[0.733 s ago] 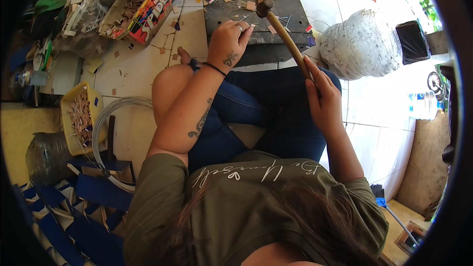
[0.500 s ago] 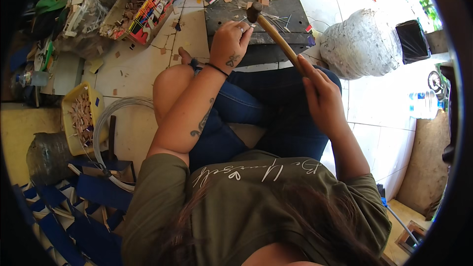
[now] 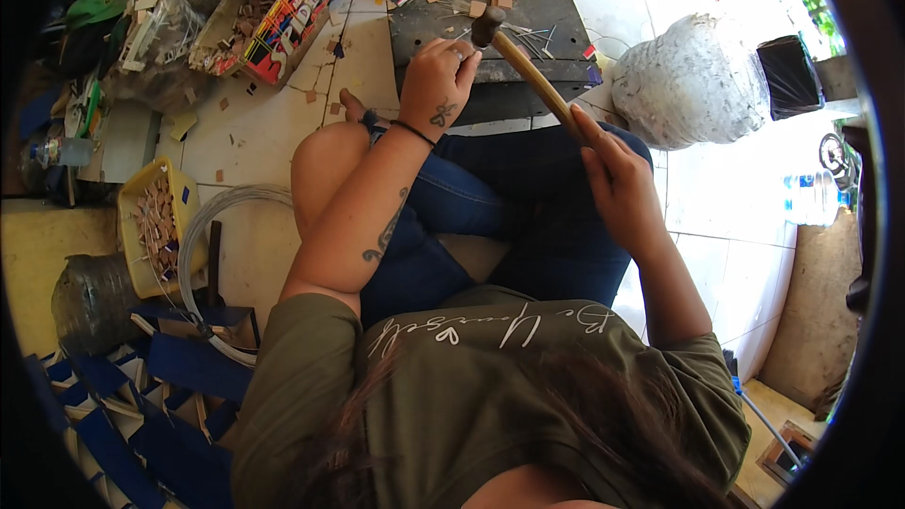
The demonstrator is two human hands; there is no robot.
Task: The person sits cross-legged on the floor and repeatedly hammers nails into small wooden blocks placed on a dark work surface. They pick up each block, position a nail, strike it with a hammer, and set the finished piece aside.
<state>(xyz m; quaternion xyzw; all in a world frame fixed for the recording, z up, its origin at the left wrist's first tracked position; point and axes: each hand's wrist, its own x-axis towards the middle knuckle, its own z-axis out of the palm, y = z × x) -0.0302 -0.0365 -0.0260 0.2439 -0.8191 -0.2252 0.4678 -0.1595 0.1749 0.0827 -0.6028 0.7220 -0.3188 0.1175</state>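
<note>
My right hand (image 3: 617,170) is wrapped round the wooden handle of a hammer (image 3: 533,71). The hammer's dark metal head is just beside the fingertips of my left hand (image 3: 441,75), over the near part of a dark board (image 3: 434,24). My left fingers are pinched together above this board, and what they hold is too small and hidden to name. Small brown square pieces (image 3: 478,8) lie scattered on the board beyond my hands. Several thin nails (image 3: 542,38) lie to the right of the hammer head.
At far left stands an open printed box (image 3: 292,19) of small pieces. A yellow basket (image 3: 129,236) with more pieces and a coil of wire (image 3: 193,273) sit at left, above blue boxes (image 3: 179,368). To the right are a bulging whitish sack (image 3: 693,85) and a clear bottle (image 3: 809,200).
The hammer head has come slightly down and left, closer to my left fingertips. A few brown squares on the board have shifted a little. Both hands keep nearly the same place.
</note>
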